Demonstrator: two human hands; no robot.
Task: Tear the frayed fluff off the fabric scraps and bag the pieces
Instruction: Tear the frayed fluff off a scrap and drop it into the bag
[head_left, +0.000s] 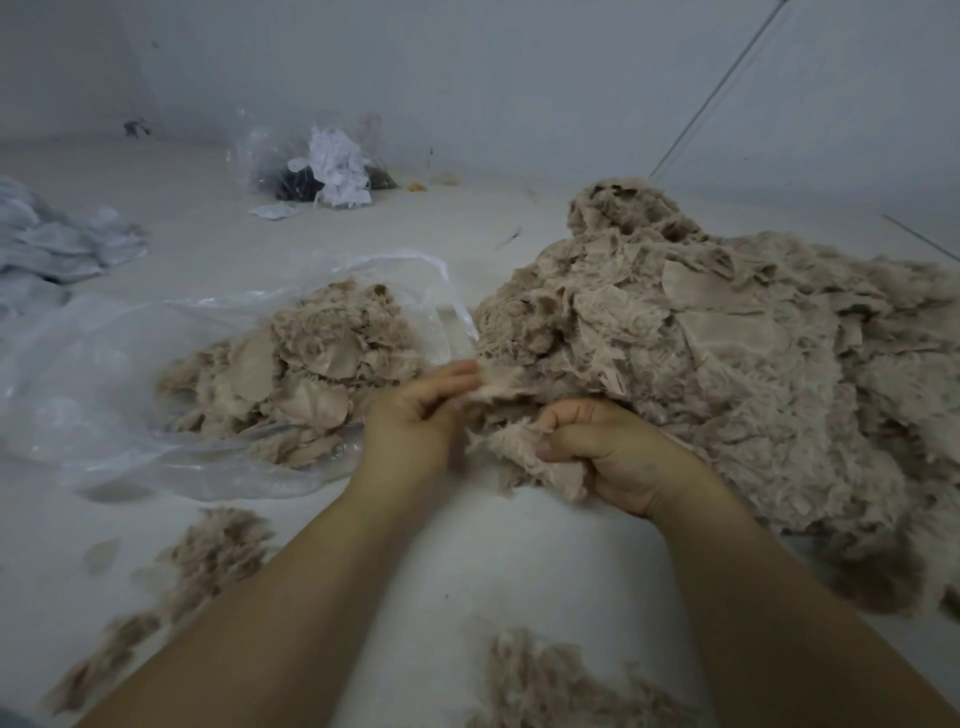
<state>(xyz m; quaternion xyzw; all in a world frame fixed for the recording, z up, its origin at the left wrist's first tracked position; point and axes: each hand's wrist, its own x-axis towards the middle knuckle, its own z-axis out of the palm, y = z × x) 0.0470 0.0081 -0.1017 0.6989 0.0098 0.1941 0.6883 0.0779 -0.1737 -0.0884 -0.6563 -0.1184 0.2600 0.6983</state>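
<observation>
Your left hand (415, 410) and right hand (597, 452) each pinch one beige scrap (524, 457); bagged pieces (301, 374) left of the grip, unsorted pile (727, 364) right of it.

- Far clear plastic bag (270, 150) near the back wall, holding white scraps (337, 169) and something dark (298, 184); contents not identifiable further.
- One loose white scrap (272, 210) on the floor just in front of that bag.
- Pale grey-blue cloth heap (57, 239) at left edge, crumpled, partly cut off by frame.
- Small yellowish bit (415, 185) on the floor right of the far bag.
- Thin diagonal line (722, 85) across the right wall; nature unclear.
</observation>
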